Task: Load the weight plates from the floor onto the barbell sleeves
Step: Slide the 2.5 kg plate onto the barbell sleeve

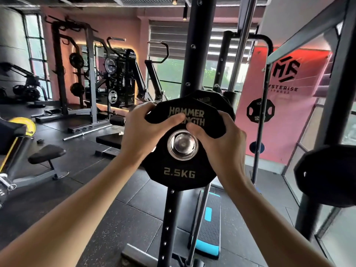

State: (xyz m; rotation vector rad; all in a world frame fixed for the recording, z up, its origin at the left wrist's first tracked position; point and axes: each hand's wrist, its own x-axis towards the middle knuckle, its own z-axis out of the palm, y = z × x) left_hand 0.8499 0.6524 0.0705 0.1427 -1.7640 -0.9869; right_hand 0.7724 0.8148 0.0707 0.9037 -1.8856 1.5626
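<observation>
A black 2.5 kg weight plate (179,170) marked "Hammer Strength" sits on the chrome end of a barbell sleeve (182,144), facing me at the centre of the view. My left hand (143,130) grips its upper left edge, thumb across the lettering. My right hand (219,135) grips its upper right edge, thumb beside the sleeve. Behind it more black plates (217,100) show on the same sleeve. The bar itself is hidden behind the plates.
A black rack upright (198,54) rises directly behind the plates. A blue and black step platform (209,230) lies on the floor below. Another black plate (327,176) juts in at the right. A bench seat (47,154) and a loose bar (86,132) lie at the left.
</observation>
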